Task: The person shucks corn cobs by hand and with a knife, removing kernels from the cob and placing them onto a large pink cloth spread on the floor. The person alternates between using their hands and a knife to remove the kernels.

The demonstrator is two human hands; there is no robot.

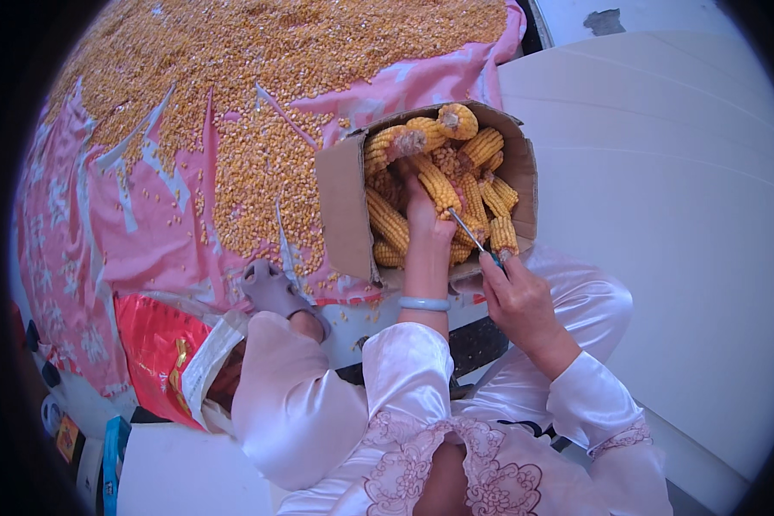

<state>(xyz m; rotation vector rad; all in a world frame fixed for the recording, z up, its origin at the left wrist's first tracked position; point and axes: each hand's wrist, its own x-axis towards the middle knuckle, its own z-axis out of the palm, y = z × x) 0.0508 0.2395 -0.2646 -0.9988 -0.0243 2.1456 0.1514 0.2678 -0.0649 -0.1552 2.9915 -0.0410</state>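
A cardboard box (pixel 348 213) full of yellow corn cobs stands before me. My left hand (pixel 426 209) reaches into it and grips a corn cob (pixel 437 186); its fingers are partly hidden behind the cob. In my right hand (pixel 519 300) is a screwdriver-like tool with a thin metal shaft (pixel 466 228) and a dark teal handle. The shaft's tip touches the lower end of the held cob. Other cobs (pixel 387 222) lie packed around my left hand, some with pale stalk ends facing up.
Loose corn kernels (pixel 264 187) spread over a pink patterned cloth (pixel 155 238) at the left and far side. A red plastic sack (pixel 161 348) sits open at the lower left, beside my shoe (pixel 274 287). A broad white panel (pixel 632 193) bounds the right side.
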